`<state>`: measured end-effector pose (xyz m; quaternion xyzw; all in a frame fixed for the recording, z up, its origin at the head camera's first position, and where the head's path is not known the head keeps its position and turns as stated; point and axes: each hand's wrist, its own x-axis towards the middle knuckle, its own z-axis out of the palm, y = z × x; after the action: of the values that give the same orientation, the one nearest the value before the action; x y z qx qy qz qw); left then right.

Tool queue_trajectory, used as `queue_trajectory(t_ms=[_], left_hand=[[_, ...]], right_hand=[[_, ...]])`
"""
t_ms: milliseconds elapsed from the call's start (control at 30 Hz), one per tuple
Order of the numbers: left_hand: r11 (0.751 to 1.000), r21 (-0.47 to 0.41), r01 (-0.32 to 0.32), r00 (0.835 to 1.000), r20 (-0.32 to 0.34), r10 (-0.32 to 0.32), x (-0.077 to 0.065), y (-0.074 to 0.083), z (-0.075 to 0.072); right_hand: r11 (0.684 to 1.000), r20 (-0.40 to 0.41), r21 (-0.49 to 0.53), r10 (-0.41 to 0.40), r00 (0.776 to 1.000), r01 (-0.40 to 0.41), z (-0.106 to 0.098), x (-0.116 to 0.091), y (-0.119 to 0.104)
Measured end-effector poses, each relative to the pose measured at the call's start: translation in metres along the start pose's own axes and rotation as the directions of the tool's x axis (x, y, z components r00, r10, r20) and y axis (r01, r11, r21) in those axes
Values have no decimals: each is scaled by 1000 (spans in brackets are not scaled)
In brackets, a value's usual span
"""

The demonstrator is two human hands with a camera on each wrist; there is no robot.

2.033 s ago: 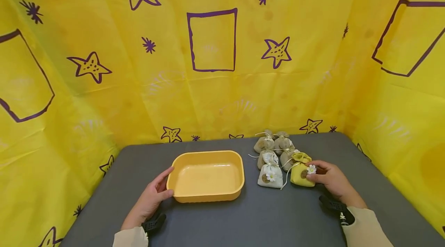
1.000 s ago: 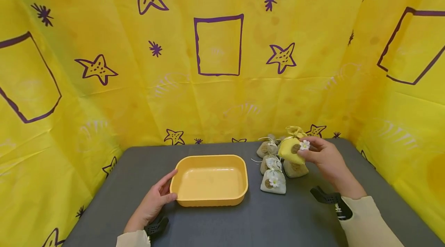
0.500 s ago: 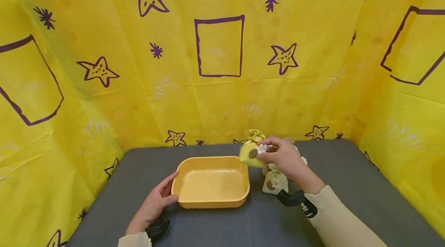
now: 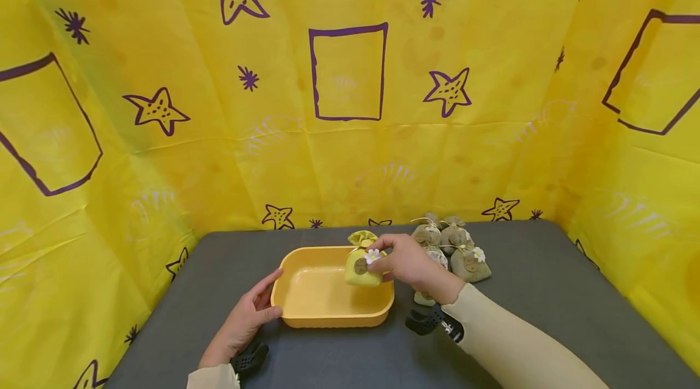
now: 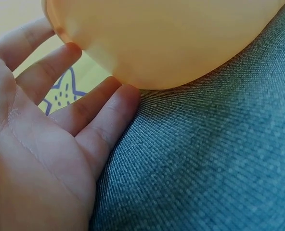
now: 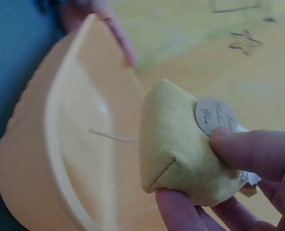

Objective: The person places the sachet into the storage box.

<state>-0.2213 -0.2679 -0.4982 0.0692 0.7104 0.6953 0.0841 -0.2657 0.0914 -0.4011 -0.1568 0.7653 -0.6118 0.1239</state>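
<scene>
My right hand (image 4: 407, 261) pinches a small yellow drawstring sachet (image 4: 358, 267) by its side, thumb in front and fingers behind. The sachet bears a white flower and a round brown tag (image 6: 212, 115) with handwriting. It hangs upright over the right part of a yellow-orange plastic basin (image 4: 306, 321), whose inside looks bare. At the basin's left end, my left hand (image 4: 243, 319) rests its fingertips against the outer wall and rim, fingers spread. In the left wrist view those fingers (image 5: 104, 115) touch the basin's rounded side, fairly straight.
Several grey-beige sachets (image 4: 471, 264) stand in a cluster right of the basin, partly behind my right forearm. A whitish sachet (image 4: 437, 257) is mostly hidden there. Yellow cloth (image 4: 350, 164) with purple drawings walls the dark grey table (image 4: 328, 358) at the back and sides.
My right hand has lifted the yellow sachet from the right end of the cluster and carried it left, then down over the basin. My left hand stays at the basin's left end.
</scene>
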Motion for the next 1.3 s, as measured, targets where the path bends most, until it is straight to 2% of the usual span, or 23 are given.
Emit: queue_trajectory(t_ms=[200, 400, 700, 867, 1033, 1200, 1300], left_hand=[[1000, -4, -18, 1000, 13, 18, 0, -2, -2], [1000, -1, -26, 999, 22, 26, 2, -2, -1], [999, -13, -40, 998, 41, 40, 2, -2, 0], [999, -25, -36, 999, 36, 37, 1, -1, -3], [998, -22, -56, 997, 42, 57, 0, 0, -6], [998, -24, -63, 997, 52, 65, -1, 0, -5], [998, -31, -54, 997, 57, 56, -1, -1, -3]], right_hand=[[980, 7, -196, -16, 1000, 17, 21, 21, 1], [954, 11, -301, 12, 1000, -8, 36, 44, 11], [924, -13, -380, 25, 1000, -28, 55, 63, 18], [925, -13, -378, 45, 999, -47, 70, 68, 15], [914, -10, -406, 19, 1000, -21, 85, 73, 14], [927, -10, -375, 20, 1000, -22, 98, 76, 19], [921, -18, -391, -10, 1000, 3, 106, 76, 22]])
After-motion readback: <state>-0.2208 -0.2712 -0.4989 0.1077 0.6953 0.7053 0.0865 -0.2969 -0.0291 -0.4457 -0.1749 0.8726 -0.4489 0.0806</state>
